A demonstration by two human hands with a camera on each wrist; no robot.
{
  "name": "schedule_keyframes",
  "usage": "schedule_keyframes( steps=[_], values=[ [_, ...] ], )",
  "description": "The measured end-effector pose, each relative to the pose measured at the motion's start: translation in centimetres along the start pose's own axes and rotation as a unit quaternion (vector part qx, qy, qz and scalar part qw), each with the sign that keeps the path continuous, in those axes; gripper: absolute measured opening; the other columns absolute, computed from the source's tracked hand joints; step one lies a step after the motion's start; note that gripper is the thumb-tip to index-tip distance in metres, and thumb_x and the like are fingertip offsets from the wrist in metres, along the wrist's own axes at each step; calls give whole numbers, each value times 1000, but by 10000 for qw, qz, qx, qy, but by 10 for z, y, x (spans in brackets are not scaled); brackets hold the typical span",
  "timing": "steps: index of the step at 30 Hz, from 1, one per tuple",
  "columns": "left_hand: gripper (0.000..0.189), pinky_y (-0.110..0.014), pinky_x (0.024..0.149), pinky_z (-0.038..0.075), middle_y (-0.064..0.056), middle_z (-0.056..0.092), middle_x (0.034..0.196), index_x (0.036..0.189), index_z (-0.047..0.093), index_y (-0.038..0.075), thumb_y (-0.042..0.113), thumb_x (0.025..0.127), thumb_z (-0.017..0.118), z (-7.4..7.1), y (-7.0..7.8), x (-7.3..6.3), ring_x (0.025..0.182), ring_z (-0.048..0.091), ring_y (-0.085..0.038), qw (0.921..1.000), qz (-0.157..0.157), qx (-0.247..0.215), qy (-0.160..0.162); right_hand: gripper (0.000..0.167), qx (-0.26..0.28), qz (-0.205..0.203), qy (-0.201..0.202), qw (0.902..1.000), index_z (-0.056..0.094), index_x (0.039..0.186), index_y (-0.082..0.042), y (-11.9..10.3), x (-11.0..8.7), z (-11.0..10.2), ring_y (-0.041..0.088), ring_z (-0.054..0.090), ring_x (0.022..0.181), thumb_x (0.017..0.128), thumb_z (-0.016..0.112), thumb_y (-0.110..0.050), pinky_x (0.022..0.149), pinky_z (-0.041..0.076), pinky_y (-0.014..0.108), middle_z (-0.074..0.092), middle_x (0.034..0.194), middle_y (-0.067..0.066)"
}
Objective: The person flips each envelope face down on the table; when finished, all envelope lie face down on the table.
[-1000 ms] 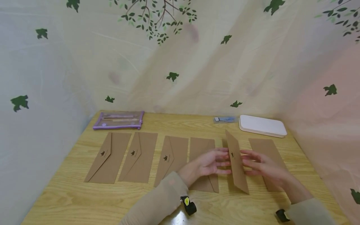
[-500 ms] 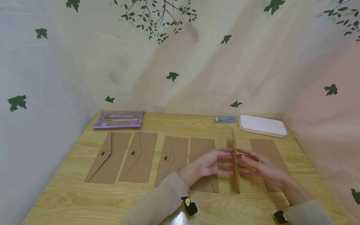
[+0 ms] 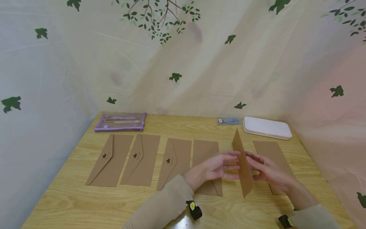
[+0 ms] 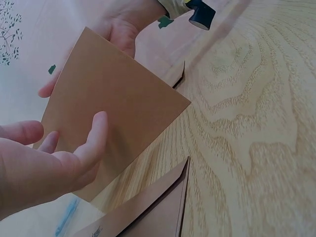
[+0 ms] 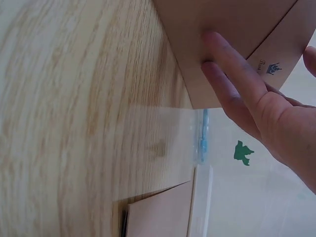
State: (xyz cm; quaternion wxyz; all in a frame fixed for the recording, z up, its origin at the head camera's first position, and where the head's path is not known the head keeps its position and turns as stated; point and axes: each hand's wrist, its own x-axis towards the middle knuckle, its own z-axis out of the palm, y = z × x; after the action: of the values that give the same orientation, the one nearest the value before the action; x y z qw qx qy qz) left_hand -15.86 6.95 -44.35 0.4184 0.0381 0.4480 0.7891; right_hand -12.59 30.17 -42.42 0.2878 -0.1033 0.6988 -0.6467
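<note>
A brown kraft envelope (image 3: 245, 179) stands upright between my two hands, its plain face toward my left hand (image 3: 213, 167). The left fingers lie nearly straight, their tips at that plain face (image 4: 118, 84). From the other side, extended fingers of my right hand (image 3: 270, 168) touch the flap face, which bears a small dark crown print (image 5: 274, 68). In the right wrist view the right thumb (image 5: 310, 60) sits beside the envelope's edge. Below the left hand lies another envelope (image 3: 204, 146), partly covered by it; a further envelope (image 3: 267, 148) lies behind the right hand.
More envelopes with crown prints, such as one (image 3: 120, 162) at far left, lie in a row on the wooden table (image 3: 71, 203). Along the back are a purple-edged clear pencil case (image 3: 121, 122), a blue item in clear wrapping (image 3: 228, 121) and a white case (image 3: 267, 128).
The upright envelope has turned between my hands: its crown-printed face showed in the head view, then only its edge, and now its plain face. The hands have barely shifted.
</note>
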Motion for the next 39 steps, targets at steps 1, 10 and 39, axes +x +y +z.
schedule_keyframes(
  steps=[1,10,39],
  values=[
    [35,-59,104,47,-9,54,128,139,59,8,15,105,53,0,0,0,129,48,-36,10000,-6,15,12,65,35,-19,-11,10000,4,157,10,0,-1,0,26,52,130,113,34,-27,97,52,54,32,156,29],
    [38,-59,105,46,-8,53,133,142,56,8,15,105,52,1,-4,3,125,50,-31,9998,-67,205,8,66,196,-46,45,9998,3,156,12,-3,-5,-1,20,57,126,113,36,-25,96,53,53,39,155,19],
    [45,-62,107,42,-14,35,157,149,49,9,15,105,51,-16,-6,0,144,33,-39,9990,-92,399,176,66,-134,-80,667,9977,2,155,14,23,-19,-44,-4,55,117,111,41,-18,94,52,23,40,153,12]
  ],
)
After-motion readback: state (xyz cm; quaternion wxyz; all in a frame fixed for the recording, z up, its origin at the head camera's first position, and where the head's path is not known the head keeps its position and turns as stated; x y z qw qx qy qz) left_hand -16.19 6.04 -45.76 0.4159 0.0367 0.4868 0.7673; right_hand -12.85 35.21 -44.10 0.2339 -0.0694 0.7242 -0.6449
